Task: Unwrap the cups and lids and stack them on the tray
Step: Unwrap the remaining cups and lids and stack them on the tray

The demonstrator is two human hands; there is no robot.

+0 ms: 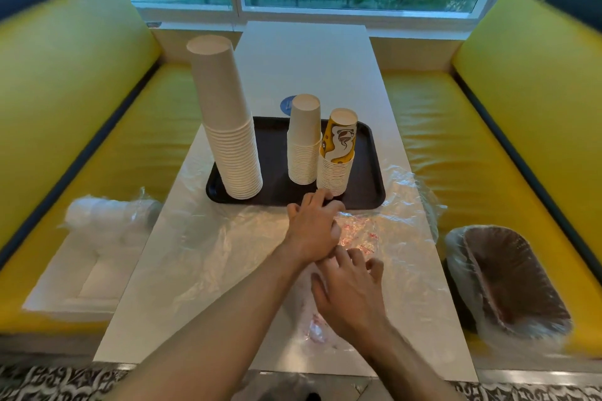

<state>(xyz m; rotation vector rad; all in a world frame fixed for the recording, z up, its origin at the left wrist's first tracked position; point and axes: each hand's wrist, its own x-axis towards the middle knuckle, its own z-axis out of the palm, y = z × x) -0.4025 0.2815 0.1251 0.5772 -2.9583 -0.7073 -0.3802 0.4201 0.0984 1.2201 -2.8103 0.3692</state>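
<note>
Three upside-down stacks already stand on the dark tray [371,169]: a tall white cup stack [228,127] at its left, a shorter white stack [304,143] in the middle, and touching that one a printed yellow-and-white stack [338,153] by the tray's near edge. Loose clear plastic wrap [234,238] lies spread over the white table [306,58] in front of the tray. The left hand [312,225] reaches across to the tray's near rim with fingers bent over the wrap, seemingly gathering it, though an actual grip cannot be made out. The right hand [350,286] hovers just behind it, fingers spread and loosely curled, holding nothing that shows. What remains is probably the wrapped white lids [107,215] on the yellow bench at the left and the wrapped brown lids [508,283] on the bench at the right — both still in film. These should be very light, thin and easily dented, and the film is likely slick and clingy, so I would take each sleeve around its sides with both hands, tear the wrap at one end and slide the stack out whole. The tall stack looks tippy — keep sleeves and wrap clear of it.
</note>
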